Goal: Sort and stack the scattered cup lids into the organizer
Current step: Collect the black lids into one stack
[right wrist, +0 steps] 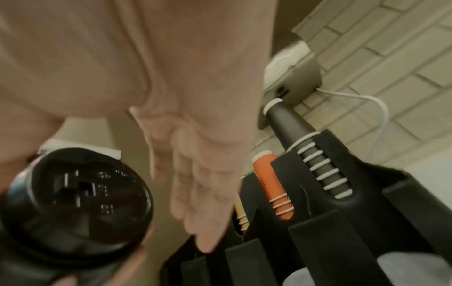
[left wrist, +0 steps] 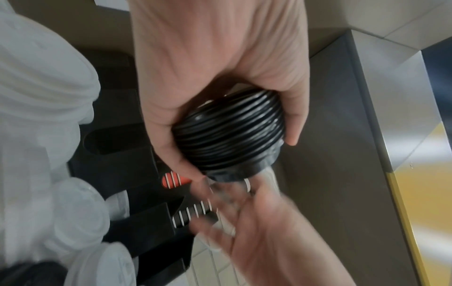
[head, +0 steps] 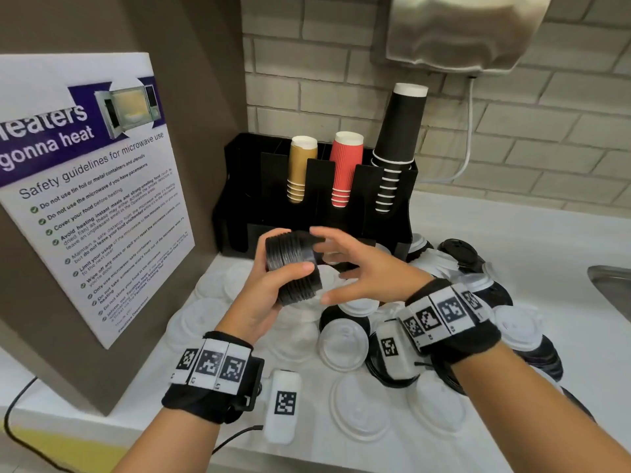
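My left hand (head: pixel 273 288) grips a stack of several black cup lids (head: pixel 292 266) lying on its side, in front of the black organizer (head: pixel 239 199). The same black lid stack (left wrist: pixel 228 133) fills the left wrist view, with thumb and fingers curled round it. The stack's top lid (right wrist: pixel 78 203) faces the right wrist camera. My right hand (head: pixel 341 264) hovers just right of the stack with straight spread fingers (right wrist: pixel 195 193) and holds nothing. White lids (head: pixel 343 343) and black lids (head: pixel 457 250) lie scattered on the counter below.
The organizer holds gold cups (head: pixel 300 169), red cups (head: pixel 345 169) and tall black cups (head: pixel 396 148). A safety poster (head: pixel 85 186) stands at the left. A metal dispenser (head: pixel 461 29) hangs on the brick wall. A sink edge (head: pixel 611 288) shows at the right.
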{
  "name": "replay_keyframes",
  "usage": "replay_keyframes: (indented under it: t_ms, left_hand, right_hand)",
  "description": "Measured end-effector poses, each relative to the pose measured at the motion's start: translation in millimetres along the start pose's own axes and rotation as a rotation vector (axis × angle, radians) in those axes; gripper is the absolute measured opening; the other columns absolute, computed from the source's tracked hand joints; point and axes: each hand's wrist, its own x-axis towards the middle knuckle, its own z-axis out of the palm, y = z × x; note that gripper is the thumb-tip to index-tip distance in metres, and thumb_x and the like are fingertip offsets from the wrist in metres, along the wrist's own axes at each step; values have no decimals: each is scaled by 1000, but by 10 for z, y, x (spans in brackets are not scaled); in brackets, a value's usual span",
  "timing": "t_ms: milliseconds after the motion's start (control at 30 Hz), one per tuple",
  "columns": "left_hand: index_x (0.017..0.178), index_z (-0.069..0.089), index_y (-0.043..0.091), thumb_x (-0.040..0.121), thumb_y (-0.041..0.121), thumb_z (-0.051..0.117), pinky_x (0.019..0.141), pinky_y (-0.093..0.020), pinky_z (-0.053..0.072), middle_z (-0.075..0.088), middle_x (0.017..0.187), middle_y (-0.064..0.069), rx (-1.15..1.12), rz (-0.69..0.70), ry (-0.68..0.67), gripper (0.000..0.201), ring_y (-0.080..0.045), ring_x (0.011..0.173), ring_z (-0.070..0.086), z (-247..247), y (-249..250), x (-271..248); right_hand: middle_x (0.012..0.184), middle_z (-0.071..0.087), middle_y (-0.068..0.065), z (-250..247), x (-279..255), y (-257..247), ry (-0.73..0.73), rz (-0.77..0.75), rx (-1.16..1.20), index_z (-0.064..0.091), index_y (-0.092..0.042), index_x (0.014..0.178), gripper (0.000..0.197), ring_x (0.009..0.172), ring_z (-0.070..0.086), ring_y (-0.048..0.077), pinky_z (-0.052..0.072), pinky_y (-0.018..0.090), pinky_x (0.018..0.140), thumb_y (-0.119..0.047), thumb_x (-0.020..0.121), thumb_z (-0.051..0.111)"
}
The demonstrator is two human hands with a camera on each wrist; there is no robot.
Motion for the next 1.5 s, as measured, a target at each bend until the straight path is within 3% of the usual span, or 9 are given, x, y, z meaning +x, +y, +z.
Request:
replay_keyframes:
  t_ms: [67,167,300,533,700,933,1067,1233,1500]
  left_hand:
    - [116,52,29,53,22,80,69,-41,58,68,94,4,-6,25,53,69,-17,90,67,-84,47,8]
    - [119,51,29,63,16,75,70,-41,58,63,102,1,-6,35,99,62,-21,93,64,-204,119,14]
    - [120,51,30,55,27,79,67,-40,57,61,107,-2,-2,30,98,71,-20,92,64,-279,184,15]
    - [112,54,37,52,32,80,66,-38,57,63,107,1,-18,48,180,66,-23,96,64,-345,187,37]
    - [113,54,37,53,33,81,65,-37,57,63,109,1,-17,42,213,66,-26,100,64,-392,178,41]
    - [112,56,36,54,33,81,66,-38,57,65,106,1,-22,26,198,63,-24,98,65,-412,156,44]
    - [112,55,36,53,35,81,67,-38,58,64,107,2,-19,13,192,64,-24,99,64,-457,153,52]
    - [110,57,38,53,34,81,67,-38,57,62,110,0,-17,7,175,63,-26,100,64,-440,134,61]
    - [108,57,41,56,34,81,68,-38,56,59,116,-6,-1,4,150,58,-31,105,61,-436,133,51]
  right_hand:
    - [133,46,-4,29,47,3,-76,68,-381,41,-27,138,77,117,45,8,40,8,88,-28,73,82]
    - [132,42,2,257,93,76,-393,112,-889,45,-27,135,70,119,41,22,42,33,92,-28,74,79]
    - [131,35,5,507,84,164,-595,65,-1178,39,-33,136,74,116,40,27,40,37,83,-23,73,77]
    - [131,31,8,613,80,221,-569,69,-1212,27,-30,137,85,111,44,30,50,42,80,-16,70,78]
    - [122,36,2,391,222,73,-468,157,-1008,24,-34,134,86,108,44,24,48,37,72,-31,68,79]
    - [135,41,8,137,683,-112,-233,153,-809,23,-25,148,90,119,48,24,46,37,97,-34,76,76]
    - [132,46,4,87,630,-24,-372,144,-963,41,-19,138,76,121,45,22,41,31,95,-39,74,78]
    - [129,46,0,247,511,198,-698,130,-1363,42,-23,137,82,122,35,23,30,36,92,-52,68,77]
    - [126,39,4,350,500,341,-634,97,-1471,43,-24,131,86,116,33,26,30,38,85,-43,57,83]
